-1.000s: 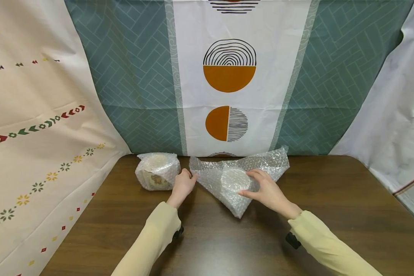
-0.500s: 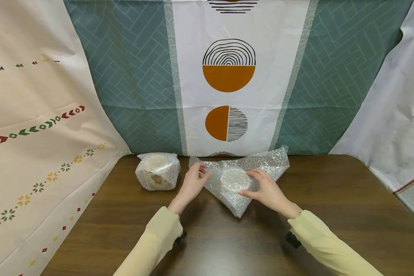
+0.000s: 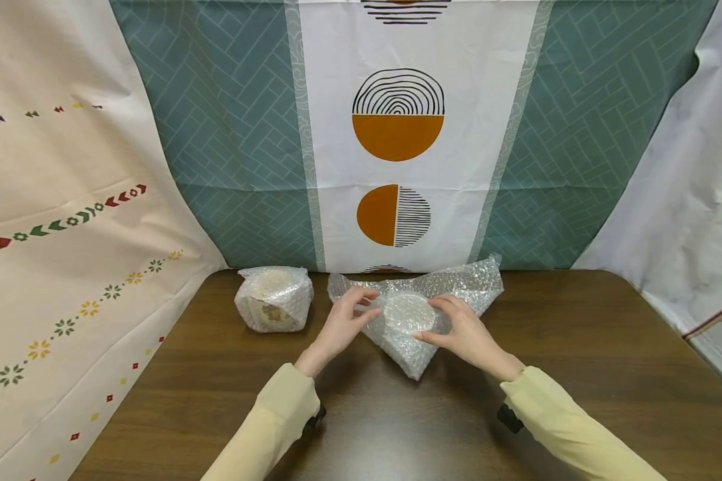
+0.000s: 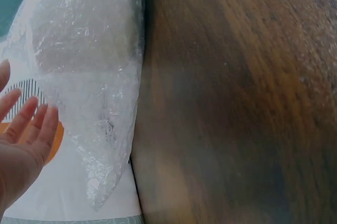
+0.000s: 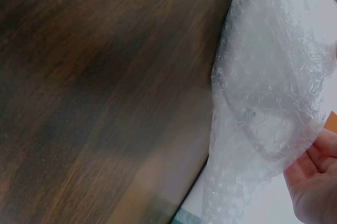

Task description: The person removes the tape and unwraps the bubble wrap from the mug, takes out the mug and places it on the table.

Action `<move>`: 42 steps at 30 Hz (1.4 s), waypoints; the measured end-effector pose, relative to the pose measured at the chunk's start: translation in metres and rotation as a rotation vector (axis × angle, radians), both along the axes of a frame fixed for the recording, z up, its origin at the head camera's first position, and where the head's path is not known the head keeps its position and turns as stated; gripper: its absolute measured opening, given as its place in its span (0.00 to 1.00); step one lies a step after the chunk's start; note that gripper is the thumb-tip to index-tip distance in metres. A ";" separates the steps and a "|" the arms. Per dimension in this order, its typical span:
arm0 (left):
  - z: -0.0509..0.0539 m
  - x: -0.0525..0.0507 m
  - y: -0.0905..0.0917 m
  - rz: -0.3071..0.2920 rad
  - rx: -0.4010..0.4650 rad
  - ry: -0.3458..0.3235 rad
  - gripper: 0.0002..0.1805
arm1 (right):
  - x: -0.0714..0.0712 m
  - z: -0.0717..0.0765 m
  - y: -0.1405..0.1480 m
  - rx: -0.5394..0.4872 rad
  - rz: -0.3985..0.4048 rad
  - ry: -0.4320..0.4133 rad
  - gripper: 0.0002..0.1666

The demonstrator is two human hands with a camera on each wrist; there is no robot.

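Observation:
A round, pale-topped item [image 3: 409,312] stands at the table's back, enclosed in a sheet of bubble wrap [image 3: 463,277]. Wide wings of the wrap stick out left and right, and a pointed corner faces forward. My right hand [image 3: 466,337] holds the item's right side through the wrap, thumb in front and fingers behind. On the other side, my left hand [image 3: 344,324] has its fingers spread at the left wing; the left wrist view shows this hand [image 4: 23,142] beside the wrap [image 4: 87,45], holding nothing. The item's lower part is blurred by the plastic.
Another bubble-wrapped package [image 3: 275,300], with a pale top and a brownish print on its side, stands to the left. Under everything is a dark wooden table [image 3: 385,434]. A patterned cloth [image 3: 397,147] hangs right behind its back edge.
My left hand has moved right, from beside the left package to the wrap's left wing near the round item, and its fingers have spread. My right hand has stayed in place.

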State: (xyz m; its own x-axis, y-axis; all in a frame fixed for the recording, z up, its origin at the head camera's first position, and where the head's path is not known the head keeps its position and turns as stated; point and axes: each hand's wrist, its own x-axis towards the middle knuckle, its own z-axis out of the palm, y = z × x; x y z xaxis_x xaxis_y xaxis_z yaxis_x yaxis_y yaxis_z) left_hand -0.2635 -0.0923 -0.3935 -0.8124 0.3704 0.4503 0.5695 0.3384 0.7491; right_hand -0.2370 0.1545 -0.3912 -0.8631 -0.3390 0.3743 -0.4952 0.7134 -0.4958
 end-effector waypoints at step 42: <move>-0.014 -0.004 0.014 -0.022 0.005 -0.107 0.23 | 0.000 0.000 0.001 0.015 0.011 0.012 0.45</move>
State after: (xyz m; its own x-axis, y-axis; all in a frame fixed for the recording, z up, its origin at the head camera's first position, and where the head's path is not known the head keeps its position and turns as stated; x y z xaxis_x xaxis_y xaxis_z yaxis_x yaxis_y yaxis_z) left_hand -0.2674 -0.0781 -0.4076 -0.8476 0.3867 0.3635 0.4935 0.3225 0.8077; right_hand -0.2370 0.1551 -0.3917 -0.8545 -0.3545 0.3796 -0.5093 0.7151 -0.4787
